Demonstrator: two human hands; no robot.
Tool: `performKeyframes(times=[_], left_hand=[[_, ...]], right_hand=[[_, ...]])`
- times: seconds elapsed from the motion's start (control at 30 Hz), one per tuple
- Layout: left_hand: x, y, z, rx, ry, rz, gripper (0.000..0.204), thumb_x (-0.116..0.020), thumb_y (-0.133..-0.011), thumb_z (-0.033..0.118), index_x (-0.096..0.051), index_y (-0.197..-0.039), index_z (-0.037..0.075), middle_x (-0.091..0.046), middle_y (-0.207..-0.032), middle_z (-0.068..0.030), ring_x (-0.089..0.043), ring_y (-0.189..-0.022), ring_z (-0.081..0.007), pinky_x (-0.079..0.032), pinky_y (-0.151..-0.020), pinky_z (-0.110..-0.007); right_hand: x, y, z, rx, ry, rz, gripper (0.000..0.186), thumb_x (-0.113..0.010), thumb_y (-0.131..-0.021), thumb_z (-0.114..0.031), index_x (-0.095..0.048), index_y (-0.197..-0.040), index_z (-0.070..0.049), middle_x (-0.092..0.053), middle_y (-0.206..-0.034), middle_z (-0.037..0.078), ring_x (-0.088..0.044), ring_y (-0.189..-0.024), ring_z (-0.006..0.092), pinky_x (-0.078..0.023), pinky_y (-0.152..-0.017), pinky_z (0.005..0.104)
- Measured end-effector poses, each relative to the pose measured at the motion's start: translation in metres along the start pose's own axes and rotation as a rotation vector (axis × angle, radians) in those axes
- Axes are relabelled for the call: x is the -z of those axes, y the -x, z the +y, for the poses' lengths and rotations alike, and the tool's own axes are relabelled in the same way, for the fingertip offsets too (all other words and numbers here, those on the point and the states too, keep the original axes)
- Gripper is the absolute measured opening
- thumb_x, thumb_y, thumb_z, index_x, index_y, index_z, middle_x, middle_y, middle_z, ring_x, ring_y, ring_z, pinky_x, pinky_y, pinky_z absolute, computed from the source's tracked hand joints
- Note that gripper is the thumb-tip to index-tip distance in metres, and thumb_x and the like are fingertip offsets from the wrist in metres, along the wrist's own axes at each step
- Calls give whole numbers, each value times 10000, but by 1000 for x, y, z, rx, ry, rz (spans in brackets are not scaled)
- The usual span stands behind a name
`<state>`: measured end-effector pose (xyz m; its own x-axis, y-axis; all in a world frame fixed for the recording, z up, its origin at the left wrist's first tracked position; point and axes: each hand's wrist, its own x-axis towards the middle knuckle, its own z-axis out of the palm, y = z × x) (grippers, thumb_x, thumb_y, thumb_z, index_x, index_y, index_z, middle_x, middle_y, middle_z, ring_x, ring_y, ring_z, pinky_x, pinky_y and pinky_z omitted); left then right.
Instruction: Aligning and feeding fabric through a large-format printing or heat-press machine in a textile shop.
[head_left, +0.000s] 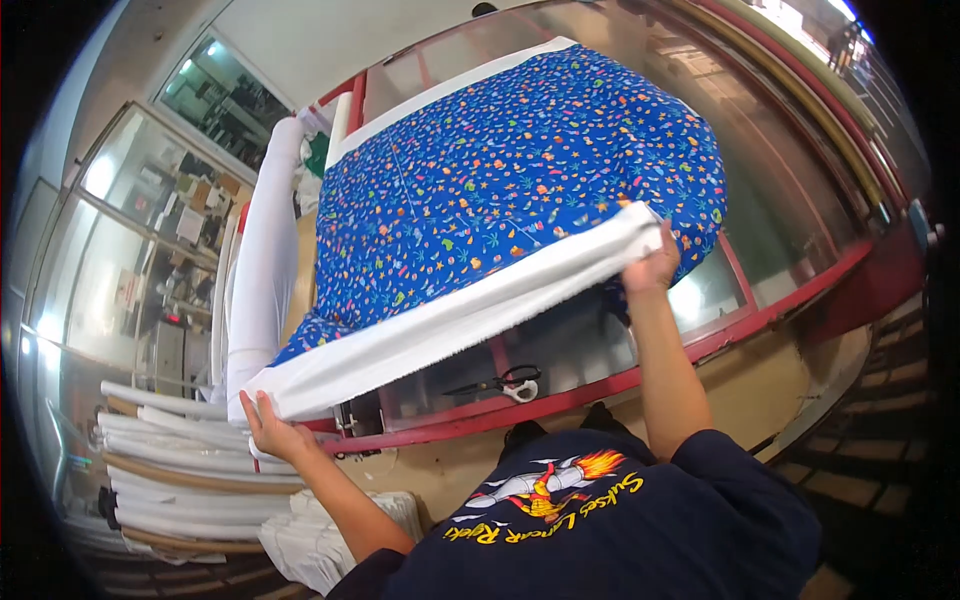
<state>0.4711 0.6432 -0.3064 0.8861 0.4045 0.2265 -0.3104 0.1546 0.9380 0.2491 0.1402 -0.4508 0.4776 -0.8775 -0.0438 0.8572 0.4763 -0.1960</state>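
Note:
A blue fabric (500,170) printed with small colourful motifs lies spread over a red-framed table, with white borders at its far and near edges. My left hand (278,432) grips the left end of the near white border (430,325), at the table's near left corner. At that border's right end, my right hand (652,265) is closed on it, some fingers hidden. Between my hands the border hangs stretched and slanting, raised at the right. Behind my right hand the blue fabric bulges in a loose fold. Scissors (505,383) with dark blades lie on the table below the border.
The table's red rail (470,418) runs along my side. A thick white roll (268,240) stands beyond the table's left side. Several long white rolls (180,440) are stacked at lower left, near a white bundle (330,530). Long bars (800,90) line the right side.

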Motion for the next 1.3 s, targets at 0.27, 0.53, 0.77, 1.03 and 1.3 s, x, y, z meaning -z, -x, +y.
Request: performKeyframes(times=[0.27,0.53,0.77,1.03,1.3], left_hand=[[50,0,-101,38,-307,45,479,-596,-859,1,-533,-1334,-10,-576,-1263,-165,-585,-1061,-247,-483,-925,-348],[35,-42,-130,184,-113,110,448,-556,-866,-28,-557,-1313,-2,-581,-1260,-162,-606,-1026,-263,-504,-903,-366],[78,-56,-169,136,-20,242,462,-542,-876,5,-530,-1338,19,-585,-1223,-184,-613,-1021,-308,-529,-861,-439],[138,29,-214,352,-62,394,526,-528,-879,42,-469,-1401,51,-539,-1303,-180,-588,-1083,-292,-507,-895,-414],[136,42,-224,507,28,275,637,-568,-921,137,-291,-1494,117,-437,-1415,-150,-509,-1194,-320,-457,-975,-469]], right_hand=[[81,16,-53,26,170,258,376,-588,-938,-256,-537,-1224,-17,-612,-1185,134,-568,-1130,296,-412,-1025,470],[-33,18,-69,109,262,63,401,-550,-955,-224,-503,-1278,10,-589,-1258,146,-561,-1165,297,-406,-1047,461],[69,-36,-116,86,420,162,380,-541,-957,-189,-522,-1257,42,-583,-1256,174,-559,-1164,324,-426,-1041,468],[138,-29,-141,115,444,519,496,-556,-909,-76,-401,-1377,-19,-511,-1313,174,-551,-1172,339,-435,-1034,489],[122,-43,-132,174,999,397,584,-613,-843,33,-438,-1394,-50,-536,-1284,127,-552,-1133,233,-469,-956,365]])
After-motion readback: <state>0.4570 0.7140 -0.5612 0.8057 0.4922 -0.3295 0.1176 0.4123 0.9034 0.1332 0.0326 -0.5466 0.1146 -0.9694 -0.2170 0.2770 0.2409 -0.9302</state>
